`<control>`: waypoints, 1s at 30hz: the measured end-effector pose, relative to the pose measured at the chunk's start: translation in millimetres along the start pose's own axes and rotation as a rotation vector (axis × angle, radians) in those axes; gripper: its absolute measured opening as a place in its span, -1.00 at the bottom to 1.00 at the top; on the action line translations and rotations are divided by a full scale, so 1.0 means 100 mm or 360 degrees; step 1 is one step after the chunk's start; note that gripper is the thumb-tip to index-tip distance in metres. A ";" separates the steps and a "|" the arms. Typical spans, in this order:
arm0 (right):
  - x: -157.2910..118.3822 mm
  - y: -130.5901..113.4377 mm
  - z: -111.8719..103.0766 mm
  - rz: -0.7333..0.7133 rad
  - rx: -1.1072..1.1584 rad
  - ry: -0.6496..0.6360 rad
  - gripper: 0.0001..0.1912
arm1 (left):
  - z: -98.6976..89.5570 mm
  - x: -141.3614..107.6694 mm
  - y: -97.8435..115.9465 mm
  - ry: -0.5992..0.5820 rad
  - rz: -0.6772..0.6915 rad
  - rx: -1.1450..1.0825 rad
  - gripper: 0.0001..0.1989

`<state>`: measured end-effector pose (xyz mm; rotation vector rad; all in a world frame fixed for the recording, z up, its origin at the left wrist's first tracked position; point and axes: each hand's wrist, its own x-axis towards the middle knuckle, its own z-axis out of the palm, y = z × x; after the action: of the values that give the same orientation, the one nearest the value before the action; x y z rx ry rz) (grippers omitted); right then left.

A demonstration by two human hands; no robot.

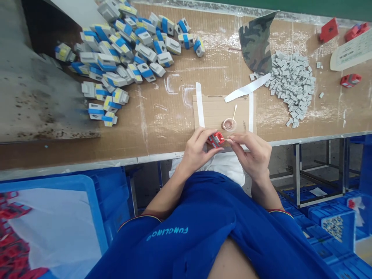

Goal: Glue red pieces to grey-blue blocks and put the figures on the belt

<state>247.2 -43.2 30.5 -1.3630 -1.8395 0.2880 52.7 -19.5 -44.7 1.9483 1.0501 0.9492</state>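
Observation:
My left hand (197, 150) grips a small red-and-grey toy vehicle (216, 140) by its sides near the table's front edge. Between the thumb and fingertips of my right hand (250, 152) is a thin pale stick (224, 139), its tip at the red toy's open end. Whether the stick has a cotton end cannot be made out. Just beyond my hands stands a small clear cup (229, 124) with a little brownish content. A cotton swab (235, 112) leans in it. Both rest on a cardboard sheet (215, 109) bordered with white tape.
White, blue and yellow toy vehicles (116, 58) lie heaped at the back left. Small grey pieces (293, 83) are piled at the right, beside a camouflage cloth (257, 42). Another red toy (351, 80) lies far right. A blue crate (97, 217) with red parts stands lower left.

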 end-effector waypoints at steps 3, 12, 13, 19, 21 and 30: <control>0.00 0.01 0.01 -0.0007 0.0014 0.0009 -0.92 | 0.00 0.00 0.00 0.0023 0.0035 -0.0010 -0.51; -0.01 0.03 0.00 0.0008 0.0048 0.0004 -0.90 | -0.01 0.01 0.01 0.0033 0.0051 -0.0004 -0.51; -0.01 0.02 0.00 0.0007 0.0049 -0.0001 -0.89 | -0.01 0.01 0.01 0.0032 0.0050 -0.0003 -0.51; 0.00 -0.01 -0.03 0.0004 0.0029 -0.0028 -0.90 | 0.00 0.00 0.00 0.0010 0.0007 -0.0012 -0.49; 0.00 -0.02 -0.04 0.0007 0.0031 -0.0041 -0.89 | 0.00 0.00 0.00 0.0020 0.0021 -0.0008 -0.50; -0.01 -0.03 -0.06 0.0037 0.0067 -0.0083 -0.91 | 0.01 0.00 0.00 0.0008 0.0004 0.0023 -0.50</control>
<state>249.4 -47.1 35.6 -1.3605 -1.8509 0.3754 53.0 -19.6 -45.2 1.9605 1.0604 0.9511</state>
